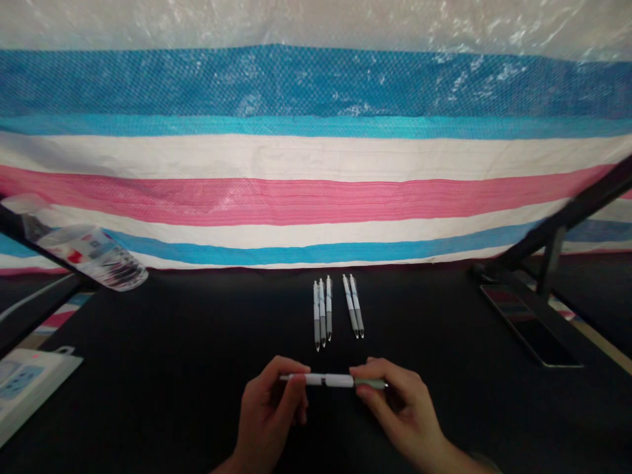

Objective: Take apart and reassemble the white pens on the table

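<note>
A white pen (340,380) with a grey grip lies level between both hands, just above the dark table. My left hand (271,411) pinches its left end between thumb and fingers. On the grey grip, near the tip, my right hand (402,405) is closed with thumb and forefinger. Beyond the hands, three similar pens (322,313) lie side by side with their tips toward me. Just right of those rests a pair of the same pens (353,306), close together.
A transparent bottle (103,257) leans at the far left of the black table (197,349). A white power strip (29,382) is at the left edge. On the right lies a phone (530,326) beside a black metal support (548,243). A striped plastic sheet (316,158) hangs behind.
</note>
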Tool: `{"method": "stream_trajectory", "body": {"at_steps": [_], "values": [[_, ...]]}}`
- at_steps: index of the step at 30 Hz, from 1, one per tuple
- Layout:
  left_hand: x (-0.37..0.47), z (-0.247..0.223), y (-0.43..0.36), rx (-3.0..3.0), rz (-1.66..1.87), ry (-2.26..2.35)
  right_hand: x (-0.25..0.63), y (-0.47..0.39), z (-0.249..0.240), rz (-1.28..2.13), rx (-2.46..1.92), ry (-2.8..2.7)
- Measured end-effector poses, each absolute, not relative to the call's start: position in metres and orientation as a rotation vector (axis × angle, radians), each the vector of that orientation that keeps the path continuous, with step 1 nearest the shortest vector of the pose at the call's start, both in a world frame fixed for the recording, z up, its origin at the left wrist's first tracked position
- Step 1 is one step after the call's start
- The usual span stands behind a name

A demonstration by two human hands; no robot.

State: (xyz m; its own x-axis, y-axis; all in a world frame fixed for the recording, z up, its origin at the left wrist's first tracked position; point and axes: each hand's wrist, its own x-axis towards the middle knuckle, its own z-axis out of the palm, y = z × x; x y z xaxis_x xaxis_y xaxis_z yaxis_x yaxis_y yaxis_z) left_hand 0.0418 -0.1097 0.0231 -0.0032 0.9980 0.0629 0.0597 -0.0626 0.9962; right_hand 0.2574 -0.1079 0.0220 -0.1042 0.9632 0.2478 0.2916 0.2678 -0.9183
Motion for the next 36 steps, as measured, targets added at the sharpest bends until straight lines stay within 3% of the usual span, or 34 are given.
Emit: {"method": "stream_trajectory", "body": {"at_steps": [5,24,36], "values": [[0.04,0.019,-0.113,1.268,1.308,1.263,0.259,-0.102,0.03,1.389,-1.257,-1.503],[0.041,0.024,-0.107,1.187,1.287,1.308,0.258,-0.102,0.028,1.313,-1.256,-1.304],[0.042,0.023,-0.106,1.151,1.298,1.303,0.257,-0.101,0.029,1.453,-1.214,-1.213]]}}
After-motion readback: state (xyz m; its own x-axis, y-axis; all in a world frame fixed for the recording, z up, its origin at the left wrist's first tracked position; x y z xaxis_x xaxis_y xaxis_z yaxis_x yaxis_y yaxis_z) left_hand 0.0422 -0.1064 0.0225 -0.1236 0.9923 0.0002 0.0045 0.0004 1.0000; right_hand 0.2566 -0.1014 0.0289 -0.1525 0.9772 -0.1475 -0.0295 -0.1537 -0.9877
